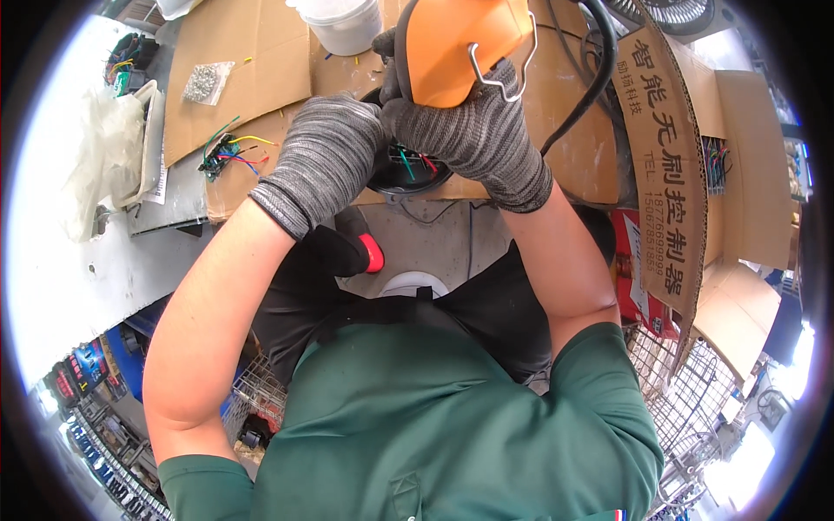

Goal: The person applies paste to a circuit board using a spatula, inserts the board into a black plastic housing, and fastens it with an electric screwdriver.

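Observation:
Both my hands wear grey striped knit gloves. My right hand is wrapped round an orange power tool with a bent wire hook on its side; the tool covers part of my fingers. Close beside it, my left hand is closed, with its fingertips and whatever they pinch hidden. Under and between the hands is a black round housing, partly covered by them. Red and green wires show inside it.
Cardboard covers the bench. On it lie a small circuit board with coloured wires and a bag of small metal parts. A white bucket stands behind. A thick black cable curves right, near an open carton.

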`<act>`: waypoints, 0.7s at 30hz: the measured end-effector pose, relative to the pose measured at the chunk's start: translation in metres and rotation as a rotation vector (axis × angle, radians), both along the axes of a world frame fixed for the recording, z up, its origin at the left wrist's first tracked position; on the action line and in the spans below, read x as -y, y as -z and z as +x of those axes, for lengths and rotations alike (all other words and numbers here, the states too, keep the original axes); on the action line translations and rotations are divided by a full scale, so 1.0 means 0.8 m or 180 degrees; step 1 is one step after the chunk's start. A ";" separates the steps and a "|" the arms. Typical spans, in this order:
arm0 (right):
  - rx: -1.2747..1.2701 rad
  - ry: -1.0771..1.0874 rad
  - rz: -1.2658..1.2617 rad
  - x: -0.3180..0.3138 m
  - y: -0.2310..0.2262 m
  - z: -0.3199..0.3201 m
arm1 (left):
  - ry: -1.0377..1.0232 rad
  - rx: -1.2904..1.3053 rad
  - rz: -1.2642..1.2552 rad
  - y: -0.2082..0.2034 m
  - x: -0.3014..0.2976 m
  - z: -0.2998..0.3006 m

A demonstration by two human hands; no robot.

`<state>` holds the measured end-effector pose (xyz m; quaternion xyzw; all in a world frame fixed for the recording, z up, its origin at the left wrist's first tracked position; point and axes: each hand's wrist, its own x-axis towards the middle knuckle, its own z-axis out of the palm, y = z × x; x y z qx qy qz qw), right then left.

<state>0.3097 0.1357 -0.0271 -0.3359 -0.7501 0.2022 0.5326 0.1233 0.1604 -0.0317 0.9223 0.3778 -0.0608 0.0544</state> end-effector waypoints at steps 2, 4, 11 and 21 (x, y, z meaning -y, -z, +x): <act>0.0112 0.0188 0.0131 0.005 -0.004 -0.002 | 0.0043 0.0043 0.0074 0.008 -0.003 -0.005; 0.0160 0.0363 -0.0016 0.010 -0.006 -0.005 | 0.0177 0.0139 0.0215 0.007 0.000 -0.007; 0.0158 0.0627 0.0877 -0.020 0.023 -0.024 | 0.0028 0.0297 0.0000 0.004 0.000 -0.003; -0.2840 0.0475 -0.0665 0.053 -0.069 0.009 | 0.0152 -0.0556 -0.0012 -0.029 0.003 0.002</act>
